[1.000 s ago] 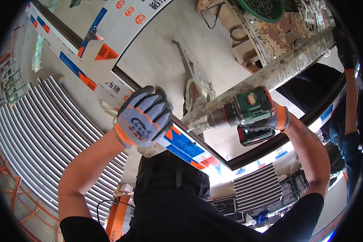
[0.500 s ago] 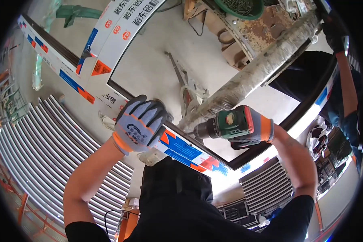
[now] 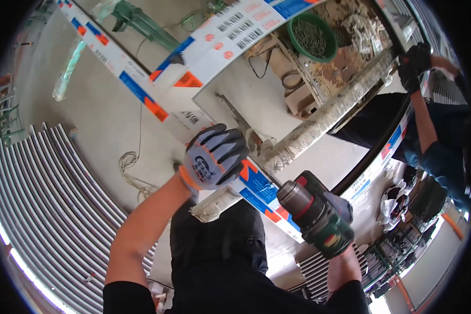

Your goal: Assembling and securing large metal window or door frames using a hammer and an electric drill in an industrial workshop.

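Note:
My left hand, in a grey and orange glove with dark fingertips, is closed over the near bar of a large metal frame. Printed white, blue and orange film covers that bar. My right hand grips a green and black cordless drill, which partly hides the fingers. The drill is tilted, its body toward me and its bit slanting up and left to the near bar. Whether the bit touches the bar I cannot tell. Under the frame runs a support bar wrapped in film.
Across the frame at right, a co-worker's dark-gloved hands are at its far side. A green bowl of screws stands on a worn bench. Long metal profiles lie at left, and a coiled cord lies on the floor.
My right hand has turned the drill from sideways to slanting, its body now lower and nearer me. The view has shifted, with my left hand still on the bar.

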{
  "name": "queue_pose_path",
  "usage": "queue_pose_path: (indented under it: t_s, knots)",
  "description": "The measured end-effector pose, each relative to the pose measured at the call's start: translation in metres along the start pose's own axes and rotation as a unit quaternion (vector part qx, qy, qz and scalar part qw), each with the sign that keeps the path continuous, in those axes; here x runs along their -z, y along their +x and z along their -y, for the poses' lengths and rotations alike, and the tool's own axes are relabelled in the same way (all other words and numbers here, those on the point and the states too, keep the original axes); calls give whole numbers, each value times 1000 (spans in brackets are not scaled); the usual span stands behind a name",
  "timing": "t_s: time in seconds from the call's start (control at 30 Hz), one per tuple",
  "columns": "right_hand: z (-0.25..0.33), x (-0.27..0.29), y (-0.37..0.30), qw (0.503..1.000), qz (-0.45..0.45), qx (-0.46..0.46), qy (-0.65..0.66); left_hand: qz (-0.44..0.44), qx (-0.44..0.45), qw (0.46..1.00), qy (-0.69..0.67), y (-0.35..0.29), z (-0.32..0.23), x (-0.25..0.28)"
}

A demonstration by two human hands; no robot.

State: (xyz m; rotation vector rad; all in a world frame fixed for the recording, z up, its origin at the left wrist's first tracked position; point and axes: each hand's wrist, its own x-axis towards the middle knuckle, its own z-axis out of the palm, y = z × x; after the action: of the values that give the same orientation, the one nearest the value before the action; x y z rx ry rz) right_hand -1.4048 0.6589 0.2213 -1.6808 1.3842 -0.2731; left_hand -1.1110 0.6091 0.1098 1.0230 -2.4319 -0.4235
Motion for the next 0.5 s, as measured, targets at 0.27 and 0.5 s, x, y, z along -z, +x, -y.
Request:
queue_pose_path:
  t_s: [0.27,0.5]
  knots:
    - [133,-134,-27,951,-143,209,-178,-98,345,570,-739,-143,-83,87]
    - [217,-332,-13,973,-142,62,172,-164,298,613,-713,-254,-50,210]
